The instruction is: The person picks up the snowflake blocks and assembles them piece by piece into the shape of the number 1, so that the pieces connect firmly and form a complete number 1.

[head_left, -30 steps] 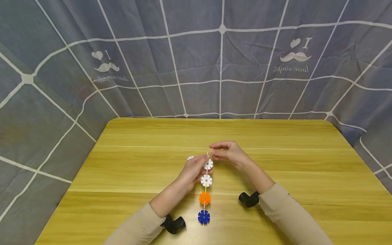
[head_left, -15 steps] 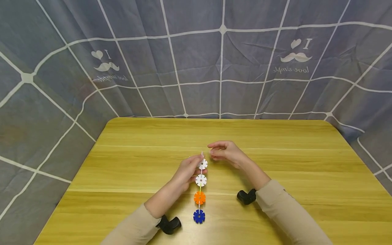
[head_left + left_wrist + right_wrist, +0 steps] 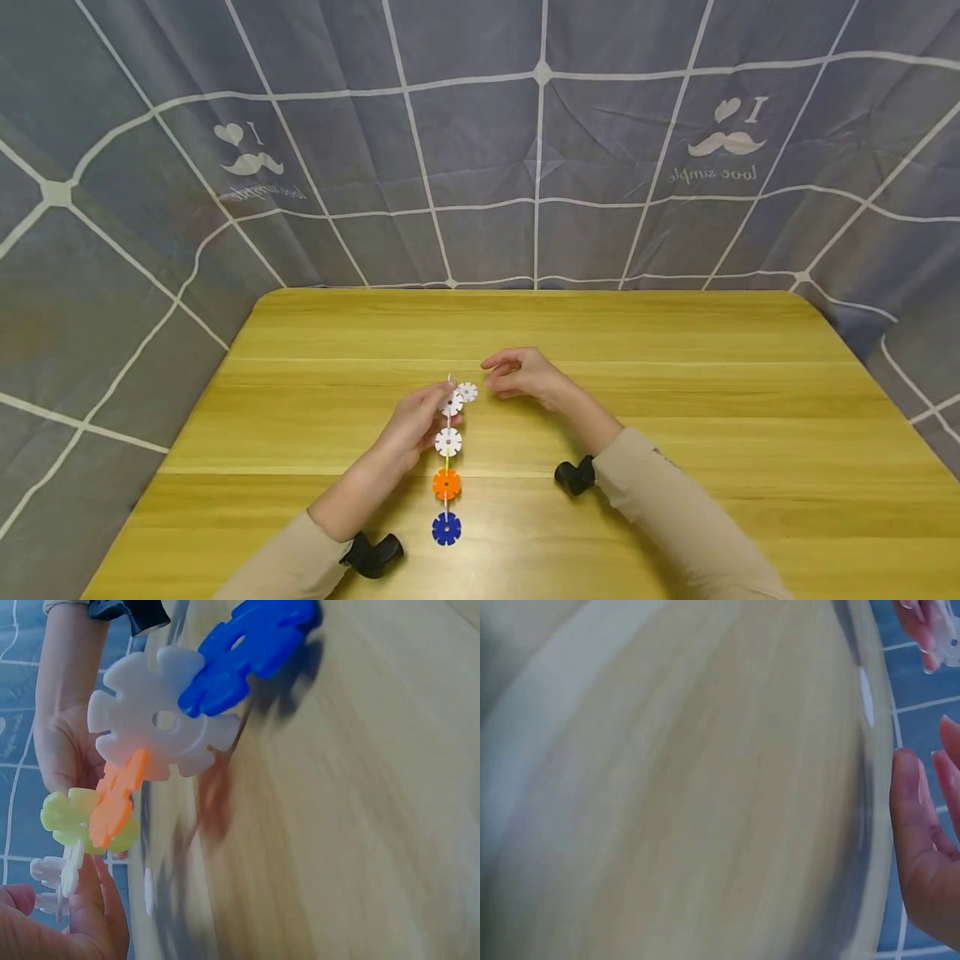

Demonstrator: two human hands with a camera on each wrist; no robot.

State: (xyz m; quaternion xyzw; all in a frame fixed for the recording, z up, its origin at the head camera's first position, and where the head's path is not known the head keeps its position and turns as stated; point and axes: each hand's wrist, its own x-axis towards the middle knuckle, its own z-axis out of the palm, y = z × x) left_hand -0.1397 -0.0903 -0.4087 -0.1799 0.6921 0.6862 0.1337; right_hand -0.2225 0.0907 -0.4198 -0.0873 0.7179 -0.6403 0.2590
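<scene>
My left hand pinches the upper end of a chain of notched snowflake discs between thumb and fingers. Down the chain come white discs, an orange disc and a blue disc at the near end. Linking discs show edge-on in the head view; the left wrist view reveals a yellow-green disc and a larger whitish disc among them. To the right, my right hand hovers with loosely bent fingers and nothing between them. A loose white disc lies on the table between the hands.
The wooden table stretches out on both sides of the hands. A grey curtain with white lines hangs behind it. Black wrist cameras, one of them the left camera, stick out below the sleeves.
Both hands have shifted left, the left one carrying the disc chain. The loose white disc, formerly behind the left hand, now shows to the right of the chain.
</scene>
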